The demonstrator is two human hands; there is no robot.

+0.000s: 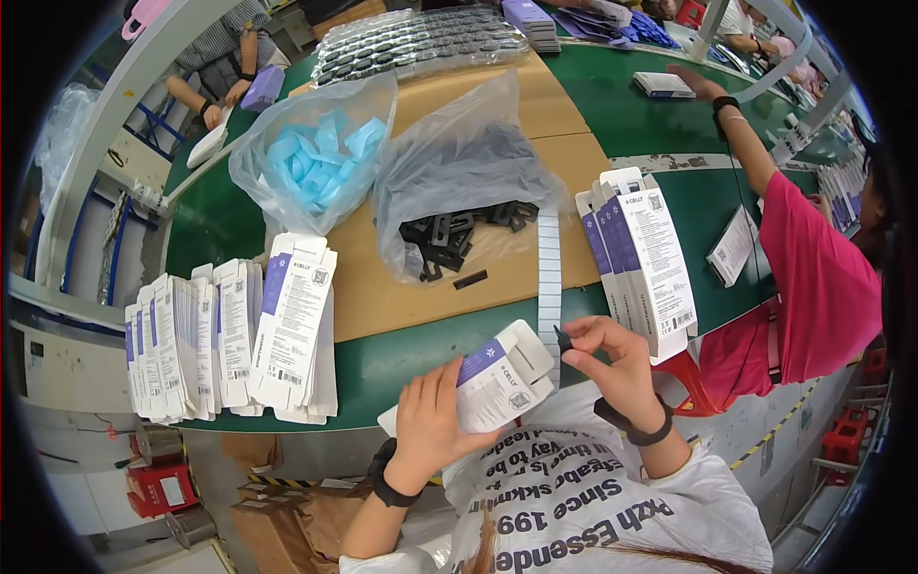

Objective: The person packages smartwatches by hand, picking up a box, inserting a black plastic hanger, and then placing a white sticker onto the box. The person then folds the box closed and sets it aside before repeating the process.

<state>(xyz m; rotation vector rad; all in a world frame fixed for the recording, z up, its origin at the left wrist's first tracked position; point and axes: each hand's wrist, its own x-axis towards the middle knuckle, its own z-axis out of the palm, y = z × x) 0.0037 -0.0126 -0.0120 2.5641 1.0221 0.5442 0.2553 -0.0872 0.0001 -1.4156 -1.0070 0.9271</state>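
Observation:
My left hand is closed around a flat white and purple carton, which lies tilted with its flaps open at the upper right end. Just right of those flaps, my right hand pinches a small dark piece with a pointed tip; its exact kind is too small to tell. Beyond the hands, a clear bag lies with its mouth toward me, and black plastic parts spill from it. One loose black part rests on the brown cardboard. A strip of pale labels runs up beside the bag.
Upright cartons stand in rows at the left and right. A clear bag of light-blue pieces and trays of black parts lie farther back. At the right, a co-worker in a pink shirt reaches over the green table.

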